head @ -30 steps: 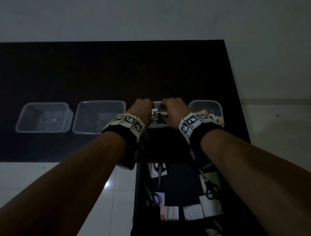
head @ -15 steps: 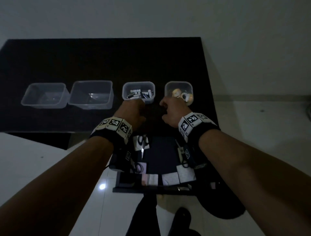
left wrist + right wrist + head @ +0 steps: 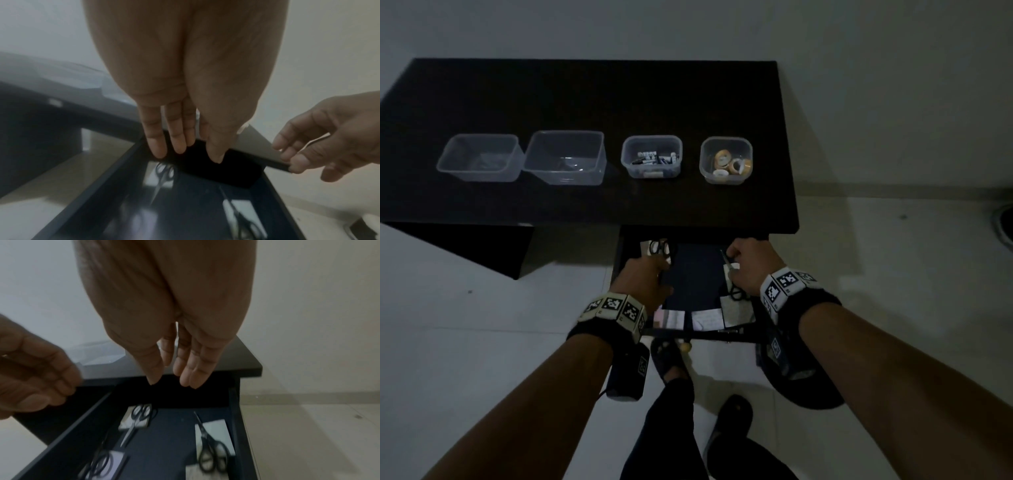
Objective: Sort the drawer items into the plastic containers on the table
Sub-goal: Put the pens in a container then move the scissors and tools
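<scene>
Both hands have left the containers on the desk (image 3: 585, 96) and now hang over the open drawer (image 3: 698, 274); a second ago they were up at the third container. Judgement: one drop-off is done and the next pick is starting.

Left hand (image 3: 643, 277): fingers straight and relaxed, holding nothing, poised above the back-left scissors (image 3: 659, 247). Right hand (image 3: 751, 265): fingers loosely extended in its wrist view, also empty, over the right-side scissors (image 3: 209, 449).

Drawer contents: at least three pairs of black-handled scissors lying on white paper pads (image 3: 707, 318), more pads along the front edge. Left wrist view is blurred, so the exact count is uncertain.

Containers, left to right:
- first container (image 3: 479, 157): appears empty
- second container (image 3: 565, 157): appears empty
- third container (image 3: 651, 157): small dark and white stick-like items, probably pens or markers
- fourth container (image 3: 726, 160): tape rolls (image 3: 731, 164)

Scissors and pads remain unsorted; the two bare containers likely take them.
</scene>
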